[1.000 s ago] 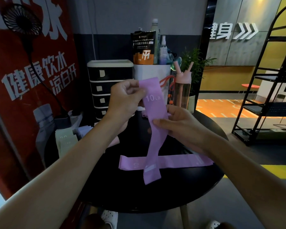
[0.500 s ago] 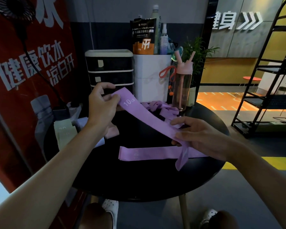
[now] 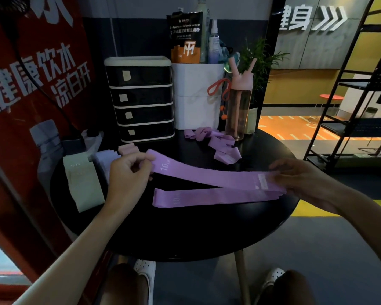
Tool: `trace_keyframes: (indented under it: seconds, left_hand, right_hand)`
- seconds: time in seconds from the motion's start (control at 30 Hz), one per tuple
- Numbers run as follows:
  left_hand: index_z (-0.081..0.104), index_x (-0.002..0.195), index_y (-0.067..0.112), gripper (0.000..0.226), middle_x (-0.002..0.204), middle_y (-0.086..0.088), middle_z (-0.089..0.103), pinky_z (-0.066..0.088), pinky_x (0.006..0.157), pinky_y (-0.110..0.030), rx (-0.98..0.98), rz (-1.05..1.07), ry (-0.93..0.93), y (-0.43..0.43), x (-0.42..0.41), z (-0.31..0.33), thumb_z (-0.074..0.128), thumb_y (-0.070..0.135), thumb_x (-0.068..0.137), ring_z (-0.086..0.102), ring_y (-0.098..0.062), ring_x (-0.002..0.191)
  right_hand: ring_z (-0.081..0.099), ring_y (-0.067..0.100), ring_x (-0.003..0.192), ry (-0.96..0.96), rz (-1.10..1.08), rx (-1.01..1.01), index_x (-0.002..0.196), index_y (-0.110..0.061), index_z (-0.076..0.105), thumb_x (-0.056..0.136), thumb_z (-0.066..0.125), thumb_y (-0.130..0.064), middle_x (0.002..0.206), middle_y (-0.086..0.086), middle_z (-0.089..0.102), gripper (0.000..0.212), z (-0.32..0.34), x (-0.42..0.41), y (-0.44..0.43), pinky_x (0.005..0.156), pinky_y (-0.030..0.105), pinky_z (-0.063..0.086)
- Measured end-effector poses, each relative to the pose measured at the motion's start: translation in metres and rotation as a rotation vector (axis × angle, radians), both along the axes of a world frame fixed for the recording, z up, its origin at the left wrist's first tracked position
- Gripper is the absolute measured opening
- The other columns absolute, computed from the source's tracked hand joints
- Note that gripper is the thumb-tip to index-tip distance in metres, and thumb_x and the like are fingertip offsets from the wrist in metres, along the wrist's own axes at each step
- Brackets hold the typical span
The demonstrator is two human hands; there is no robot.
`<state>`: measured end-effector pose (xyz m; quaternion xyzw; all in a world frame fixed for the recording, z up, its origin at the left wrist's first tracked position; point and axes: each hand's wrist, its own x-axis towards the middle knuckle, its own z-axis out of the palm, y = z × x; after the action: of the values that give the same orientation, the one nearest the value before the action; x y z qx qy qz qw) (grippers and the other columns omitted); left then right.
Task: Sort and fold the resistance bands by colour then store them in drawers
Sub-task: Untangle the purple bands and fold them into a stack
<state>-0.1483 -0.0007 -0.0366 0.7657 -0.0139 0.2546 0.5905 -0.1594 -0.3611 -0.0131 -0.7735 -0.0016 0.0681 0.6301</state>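
As left hand [image 3: 128, 175], right hand [image 3: 304, 179] hold one band [image 3: 207, 175], second [image 3: 207, 195] perhaps touching.

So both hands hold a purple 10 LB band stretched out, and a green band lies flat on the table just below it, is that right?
Not quite. The flat band on the table is purple too, not green, as the head view shows. The left hand and right hand do hold the purple 10 LB band stretched out above it.
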Motion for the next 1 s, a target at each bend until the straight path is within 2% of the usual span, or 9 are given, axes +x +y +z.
trace_keyframes:
  seconds: [0.1,0.13,0.2,0.27,0.4,0.57,0.73,0.87,1.0]
  left_hand:
    - [0.072,0.083,0.028,0.03,0.082,0.019,0.071,0.048,0.075,-0.008,0.173,0.008,-0.011,-0.002,-0.007,-0.015,0.058,0.003,0.092,0.066,0.004,0.08]
    - [0.072,0.084,0.027,0.027,0.086,0.019,0.071,0.045,0.076,-0.005,0.223,0.007,-0.012,-0.002,-0.009,-0.021,0.061,0.004,0.092,0.065,0.007,0.084]
    - [0.073,0.086,0.025,0.021,0.089,0.017,0.07,0.043,0.074,-0.003,0.322,-0.004,-0.016,-0.001,-0.011,-0.032,0.065,0.006,0.09,0.064,0.006,0.086]
    - [0.074,0.087,0.02,0.016,0.088,0.014,0.069,0.043,0.073,-0.004,0.406,-0.029,-0.039,0.0,-0.014,-0.041,0.068,0.005,0.088,0.063,0.003,0.086]
    - [0.073,0.081,0.012,0.009,0.077,0.004,0.064,0.045,0.069,-0.017,0.543,-0.037,-0.109,0.0,-0.016,-0.047,0.069,0.005,0.086,0.059,-0.01,0.08]
    - [0.063,0.071,0.02,0.02,0.069,0.009,0.052,0.038,0.064,-0.02,0.706,-0.05,-0.142,-0.001,-0.015,-0.049,0.068,0.01,0.088,0.051,-0.01,0.07]
    - [0.062,0.071,0.02,0.019,0.068,0.009,0.05,0.045,0.064,-0.038,0.762,-0.072,-0.11,0.003,-0.014,-0.052,0.067,0.016,0.09,0.051,-0.014,0.071]
    - [0.061,0.089,0.026,0.004,0.076,0.012,0.047,0.039,0.063,-0.028,0.652,-0.024,-0.049,0.002,-0.015,-0.05,0.064,0.023,0.089,0.05,-0.007,0.075]
    - [0.057,0.093,0.019,0.024,0.087,0.01,0.05,0.044,0.067,-0.034,0.682,0.136,0.119,-0.001,-0.013,-0.053,0.055,0.042,0.094,0.053,-0.017,0.081]
  right_hand:
    - [0.065,0.03,0.098,-0.053,-0.138,-0.095,0.113,-0.007,0.063,0.082,0.069,-0.007,0.107,0.014,0.068,0.032,-0.014,0.011,-0.005,0.09,0.049,0.052]
    - [0.066,0.03,0.097,-0.08,-0.181,-0.148,0.111,-0.007,0.063,0.083,0.07,-0.007,0.104,0.014,0.069,0.029,-0.017,0.013,-0.004,0.089,0.047,0.053]
    - [0.065,0.02,0.084,-0.141,-0.246,-0.24,0.105,-0.004,0.063,0.084,0.071,-0.004,0.094,0.011,0.068,0.022,-0.025,0.019,-0.002,0.07,0.025,0.057]
    - [0.06,0.01,0.074,-0.206,-0.277,-0.318,0.1,-0.003,0.061,0.085,0.069,0.0,0.084,0.003,0.063,0.018,-0.032,0.023,0.001,0.05,0.01,0.046]
    - [0.057,0.009,0.07,-0.289,-0.282,-0.468,0.081,-0.02,0.058,0.083,0.075,-0.005,0.079,-0.002,0.06,0.023,-0.052,0.034,0.001,0.056,0.02,0.042]
    - [0.058,0.016,0.068,-0.323,-0.309,-0.523,0.078,-0.026,0.056,0.082,0.076,-0.012,0.076,-0.002,0.06,0.025,-0.069,0.041,-0.002,0.06,0.03,0.044]
    - [0.053,0.011,0.064,-0.377,-0.333,-0.568,0.081,-0.022,0.057,0.084,0.074,-0.01,0.072,-0.004,0.058,0.021,-0.078,0.042,-0.003,0.057,0.025,0.039]
    - [0.047,0.011,0.067,-0.405,-0.289,-0.699,0.088,-0.022,0.054,0.086,0.073,-0.024,0.08,-0.002,0.051,0.02,-0.082,0.039,-0.004,0.055,0.023,0.033]
    - [0.054,0.016,0.073,-0.397,-0.302,-0.753,0.099,-0.021,0.051,0.09,0.067,-0.035,0.086,0.001,0.056,0.023,-0.081,0.034,-0.003,0.057,0.029,0.041]
